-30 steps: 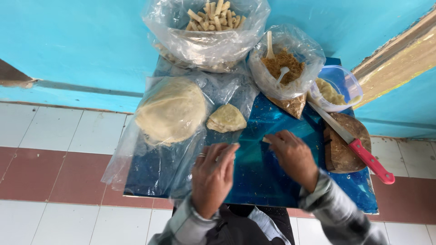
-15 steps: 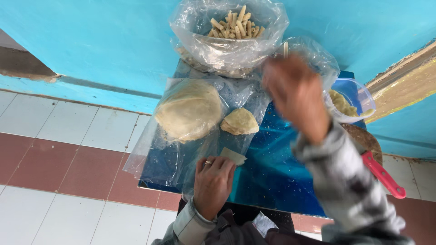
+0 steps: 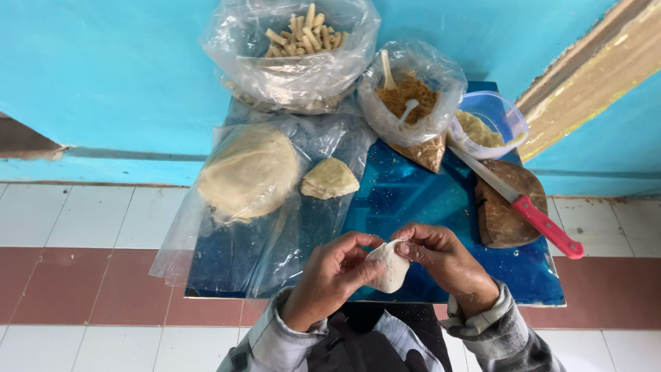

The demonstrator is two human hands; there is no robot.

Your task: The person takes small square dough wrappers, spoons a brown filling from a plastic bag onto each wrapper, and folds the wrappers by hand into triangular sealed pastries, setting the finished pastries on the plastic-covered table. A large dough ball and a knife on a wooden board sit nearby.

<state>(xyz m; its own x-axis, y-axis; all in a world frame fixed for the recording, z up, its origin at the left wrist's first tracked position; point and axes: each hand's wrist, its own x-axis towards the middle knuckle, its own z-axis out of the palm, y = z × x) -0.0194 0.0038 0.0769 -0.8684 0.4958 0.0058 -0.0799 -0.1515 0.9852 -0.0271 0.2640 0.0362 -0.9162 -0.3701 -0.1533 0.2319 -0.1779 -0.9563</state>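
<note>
Two hands, the left hand (image 3: 329, 275) and right hand (image 3: 441, 258), were closed on a thin dough piece (image 3: 389, 267), held above the blue table (image 3: 413, 200); judged soft, light, tearable, it was best pinched at its edges.

1. Left hand (image 3: 329, 279): bare, no glove; no ring or watch can be made out from this view. Shows on the near side of the blue table (image 3: 441, 207).
2. Right hand (image 3: 444, 258): bare, no glove; likewise on the near side of that table.
3. Left sleeve (image 3: 265, 341): long, grey fabric with a faint darker check, cuff loose and bunched at the wrist, below the table's near edge.
4. Right sleeve (image 3: 499, 331): same grey checked fabric, cuff folded and rumpled at the wrist.
5. Garment front (image 3: 358, 344): dark grey to black cloth between both sleeves, with a paler grey-blue lapel or flap beside it.
</note>
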